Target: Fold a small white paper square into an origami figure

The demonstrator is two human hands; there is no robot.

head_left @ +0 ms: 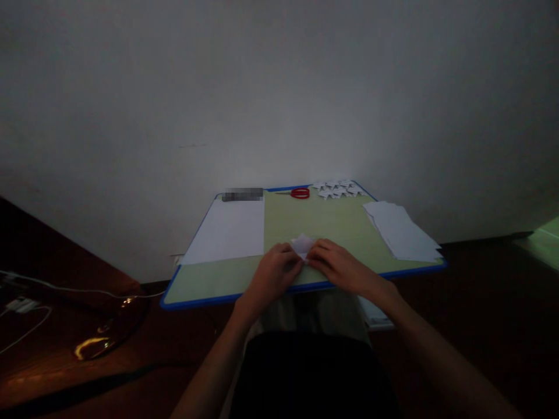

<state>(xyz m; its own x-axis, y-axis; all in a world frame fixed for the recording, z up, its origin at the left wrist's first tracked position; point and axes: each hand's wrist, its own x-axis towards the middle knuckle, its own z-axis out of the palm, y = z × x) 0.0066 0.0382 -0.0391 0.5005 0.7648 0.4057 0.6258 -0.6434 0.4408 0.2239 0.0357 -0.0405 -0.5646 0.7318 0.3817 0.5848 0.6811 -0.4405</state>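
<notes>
A small folded piece of white paper [303,243] lies near the front edge of the pale green table [305,221], between my two hands. My left hand [279,265] pinches its lower left side, fingers closed and bent. On the lower right side, my right hand [334,263] has its fingers pressed together on the paper. The fingertips of both hands nearly meet at the bottom point of the paper and hide part of it.
Scissors [300,193] with red handles lie at the back edge. Several folded white paper pieces [338,189] sit at the back right. A stack of white paper [399,230] rests at the right, a white sheet [231,230] at the left. Behind stands a wall [279,99].
</notes>
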